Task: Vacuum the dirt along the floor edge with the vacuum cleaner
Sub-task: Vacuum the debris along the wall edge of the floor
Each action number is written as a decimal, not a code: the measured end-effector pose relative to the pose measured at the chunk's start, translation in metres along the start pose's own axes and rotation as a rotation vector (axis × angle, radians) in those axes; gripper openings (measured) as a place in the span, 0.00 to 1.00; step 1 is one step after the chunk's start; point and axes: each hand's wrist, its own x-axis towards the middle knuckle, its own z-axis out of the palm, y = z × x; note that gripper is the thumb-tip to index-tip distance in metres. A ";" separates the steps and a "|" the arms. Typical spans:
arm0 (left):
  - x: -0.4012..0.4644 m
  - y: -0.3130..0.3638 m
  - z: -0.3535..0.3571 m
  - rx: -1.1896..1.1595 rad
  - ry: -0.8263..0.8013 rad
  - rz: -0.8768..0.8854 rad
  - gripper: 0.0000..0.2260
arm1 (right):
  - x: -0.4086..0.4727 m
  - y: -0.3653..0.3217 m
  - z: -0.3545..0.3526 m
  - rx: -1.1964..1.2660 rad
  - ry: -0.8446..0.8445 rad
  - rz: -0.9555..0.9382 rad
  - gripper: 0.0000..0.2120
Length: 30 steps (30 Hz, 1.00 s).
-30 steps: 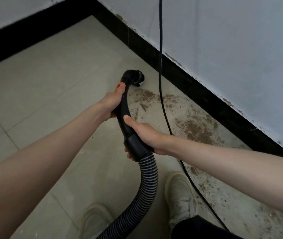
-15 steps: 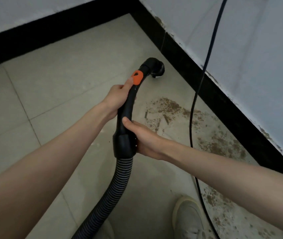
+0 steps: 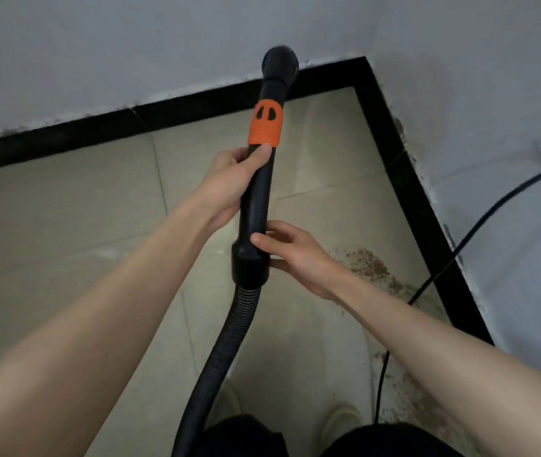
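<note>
Both hands hold the black vacuum wand (image 3: 256, 199): left hand (image 3: 229, 183) wrapped just below its orange collar (image 3: 264, 127), right hand (image 3: 298, 258) loosely pinching the cuff. Its nozzle (image 3: 279, 64) points ahead, off the floor; dirt (image 3: 369, 265) lies just right of the right hand.

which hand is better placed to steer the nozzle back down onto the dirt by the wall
Left. The left hand grips the wand nearest the nozzle; the right hand holds the cuff beside the dirt.
</note>
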 end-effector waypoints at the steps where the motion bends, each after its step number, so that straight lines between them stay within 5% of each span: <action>1: -0.011 0.014 -0.005 -0.022 0.021 -0.004 0.06 | -0.008 -0.013 0.011 -0.059 0.015 -0.015 0.04; 11: -0.157 0.150 -0.074 -0.081 0.095 0.079 0.12 | -0.111 -0.150 0.119 -0.230 -0.032 -0.040 0.07; 19: -0.319 0.156 -0.113 0.089 0.281 -0.091 0.19 | -0.189 -0.249 0.185 -0.075 -0.166 -0.021 0.02; 30: -0.474 0.213 -0.095 0.120 0.475 0.077 0.17 | -0.306 -0.329 0.276 -0.108 -0.378 -0.056 0.05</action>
